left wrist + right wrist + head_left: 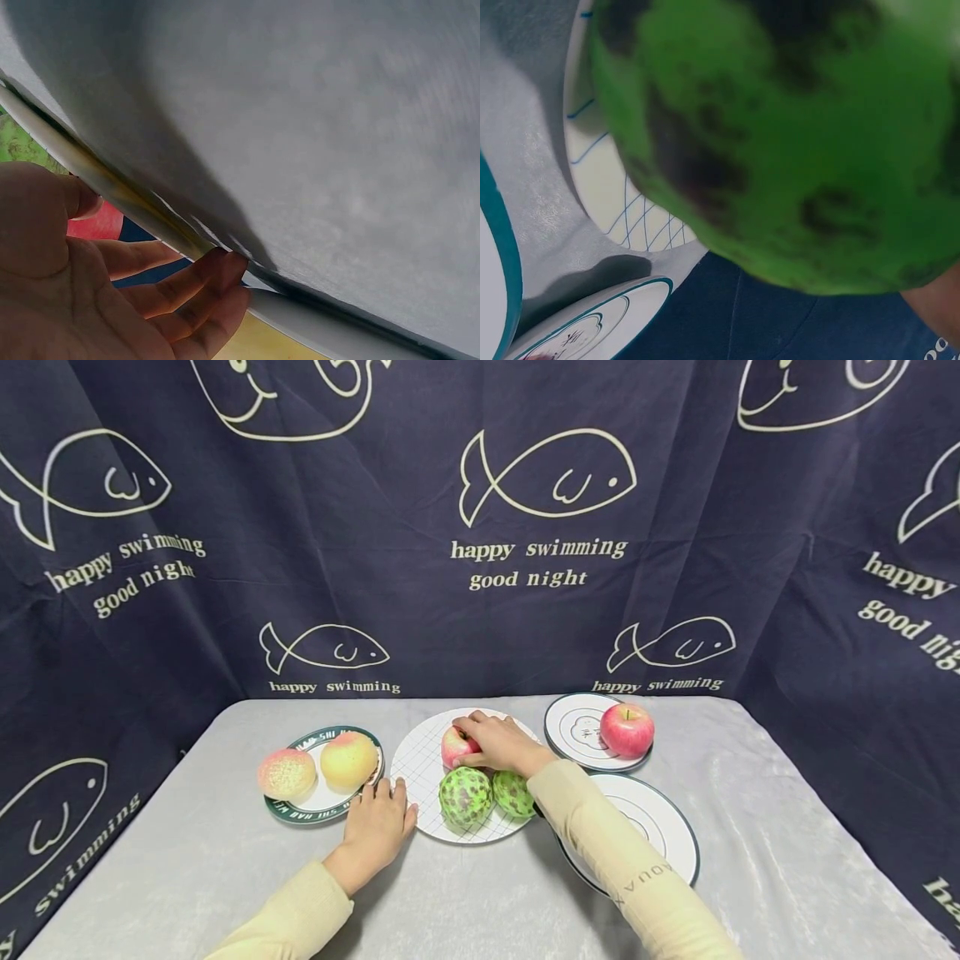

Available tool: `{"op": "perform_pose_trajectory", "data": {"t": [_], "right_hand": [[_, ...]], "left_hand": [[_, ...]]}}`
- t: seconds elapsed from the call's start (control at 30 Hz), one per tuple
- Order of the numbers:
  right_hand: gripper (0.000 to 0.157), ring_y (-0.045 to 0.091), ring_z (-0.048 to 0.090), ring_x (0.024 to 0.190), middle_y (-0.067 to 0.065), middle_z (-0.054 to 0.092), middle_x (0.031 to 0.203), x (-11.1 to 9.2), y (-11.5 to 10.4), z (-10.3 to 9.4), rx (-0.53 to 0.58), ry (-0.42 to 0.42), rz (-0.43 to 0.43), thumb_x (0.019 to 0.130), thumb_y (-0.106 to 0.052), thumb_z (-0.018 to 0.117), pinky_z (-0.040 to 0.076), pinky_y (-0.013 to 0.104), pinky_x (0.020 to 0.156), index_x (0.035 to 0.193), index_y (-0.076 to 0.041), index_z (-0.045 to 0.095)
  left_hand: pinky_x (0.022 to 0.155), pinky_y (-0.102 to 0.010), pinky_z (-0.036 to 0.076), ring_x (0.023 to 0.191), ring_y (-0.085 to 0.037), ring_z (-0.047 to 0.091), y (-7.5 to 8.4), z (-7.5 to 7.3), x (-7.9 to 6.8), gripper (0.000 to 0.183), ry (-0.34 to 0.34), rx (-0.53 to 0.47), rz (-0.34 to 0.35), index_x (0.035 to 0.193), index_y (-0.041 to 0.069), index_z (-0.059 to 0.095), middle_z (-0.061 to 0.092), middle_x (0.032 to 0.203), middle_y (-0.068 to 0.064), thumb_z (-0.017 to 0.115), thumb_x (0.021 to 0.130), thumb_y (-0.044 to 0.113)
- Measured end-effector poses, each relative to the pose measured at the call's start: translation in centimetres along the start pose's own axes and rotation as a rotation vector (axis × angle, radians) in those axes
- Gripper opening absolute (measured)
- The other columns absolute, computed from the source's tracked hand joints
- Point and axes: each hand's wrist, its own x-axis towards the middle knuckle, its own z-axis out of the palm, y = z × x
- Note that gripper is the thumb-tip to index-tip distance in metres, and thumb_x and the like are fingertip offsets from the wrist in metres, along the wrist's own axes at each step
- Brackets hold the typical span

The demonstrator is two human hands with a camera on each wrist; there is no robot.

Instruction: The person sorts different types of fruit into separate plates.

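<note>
The right fingers (477,727) curl round a red apple (454,747); the left fingers (383,792), slightly spread, rest by the middle plate (418,758).

A table (772,835) under pale grey cloth, faintly mottled, filled the lower part of the head view, its far edge running straight across below mid-frame. Four plates lay directly on it. An oval plate with a lettered green rim (318,814) sat left of centre; a large round white plate (422,752), lined with a grid, lay at lower centre, near it. To the right were two dark-rimmed white plates, one farther back (567,731), the other toward the lower right (667,818), close together.
</note>
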Motion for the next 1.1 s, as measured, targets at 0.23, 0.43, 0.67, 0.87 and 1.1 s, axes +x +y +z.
{"op": "perform_pose_trajectory", "data": {"t": [0.23,0.43,0.67,0.87,1.1], "right_hand": [[0.064,0.026,0.057,0.104,0.009,0.053,0.121,0.18,0.07,-0.10,0.014,-0.023,0.003,0.078,-0.041,0.068,0.040,0.053,0.089,0.131,-0.013,0.046],[0.066,0.027,0.055,0.109,0.010,0.053,0.123,0.24,0.10,-0.07,0.023,-0.033,0.012,0.078,-0.039,0.069,0.039,0.054,0.092,0.133,-0.012,0.045],[0.063,0.028,0.056,0.106,0.012,0.054,0.119,0.19,0.01,-0.06,0.022,-0.034,0.011,0.079,-0.038,0.068,0.040,0.051,0.090,0.131,-0.011,0.046],[0.062,0.028,0.057,0.100,0.012,0.055,0.115,0.12,0.28,0.06,0.018,-0.017,0.008,0.079,-0.041,0.067,0.041,0.049,0.088,0.130,-0.012,0.047],[0.061,0.028,0.057,0.096,0.011,0.055,0.113,0.15,0.51,0.20,-0.003,-0.010,0.016,0.080,-0.043,0.066,0.042,0.048,0.086,0.129,-0.012,0.047]], "left_hand": [[0.080,-0.048,0.043,0.098,-0.037,0.052,0.01,-0.12,0.01,0.047,-0.010,-0.004,-0.001,0.120,-0.002,0.054,0.056,0.105,-0.020,0.048,0.091,0.034],[0.081,-0.048,0.043,0.100,-0.038,0.051,0.02,-0.21,0.06,0.047,-0.030,-0.011,-0.004,0.121,-0.002,0.053,0.055,0.107,-0.020,0.047,0.091,0.034],[0.081,-0.048,0.043,0.100,-0.037,0.052,0.05,-0.22,0.04,0.047,-0.027,-0.015,-0.002,0.121,-0.002,0.054,0.055,0.107,-0.020,0.048,0.091,0.034],[0.081,-0.048,0.043,0.099,-0.037,0.052,0.04,-0.18,0.05,0.047,-0.019,-0.014,-0.005,0.120,-0.002,0.054,0.056,0.107,-0.020,0.048,0.091,0.034],[0.080,-0.048,0.043,0.099,-0.037,0.052,0.06,-0.18,0.03,0.047,-0.010,-0.015,-0.006,0.120,-0.002,0.055,0.056,0.107,-0.020,0.049,0.090,0.034]]}}
